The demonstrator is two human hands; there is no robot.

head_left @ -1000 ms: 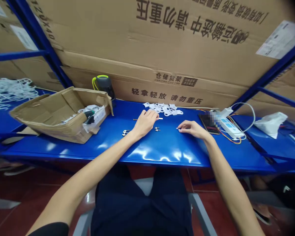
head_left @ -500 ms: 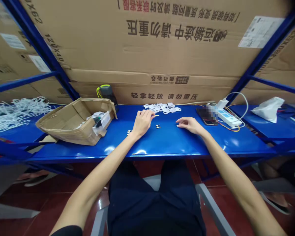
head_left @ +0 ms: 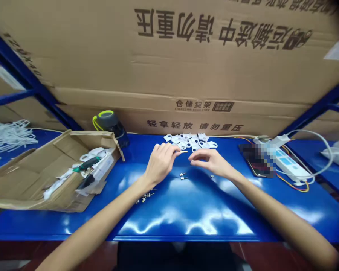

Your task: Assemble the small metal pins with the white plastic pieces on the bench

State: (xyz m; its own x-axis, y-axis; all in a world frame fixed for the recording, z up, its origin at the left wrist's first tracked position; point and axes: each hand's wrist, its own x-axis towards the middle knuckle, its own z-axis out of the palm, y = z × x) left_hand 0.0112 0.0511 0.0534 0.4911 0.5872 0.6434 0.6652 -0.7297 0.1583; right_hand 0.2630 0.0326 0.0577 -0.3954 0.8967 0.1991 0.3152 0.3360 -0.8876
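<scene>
My left hand (head_left: 161,162) pinches a small pale strip (head_left: 184,151), whose end sticks out to the right past the fingertips. Just right of it, my right hand (head_left: 210,162) is closed thumb to finger, with a tiny speck at the tips too small to name. A gap remains between the two hands. Small metal pin-like pieces (head_left: 183,176) lie on the blue tabletop (head_left: 169,222) below them. More such pieces (head_left: 145,196) lie near my left forearm. Beneath my right hand is a small round disc (head_left: 212,176). White pieces with round holes (head_left: 190,142) are heaped behind the hands.
An open cardboard box (head_left: 25,177) at left holds white pieces and a green-and-black-handled tool (head_left: 87,164). Behind it stands a dark bottle (head_left: 110,124) with a yellow-green loop. At right lie a phone (head_left: 254,160), a power strip (head_left: 292,163) and cables. Cardboard (head_left: 158,75) walls the back.
My right hand has come up and left from the tabletop, close to my left hand. The left still holds the pale strip. The view has moved nearer the table.
</scene>
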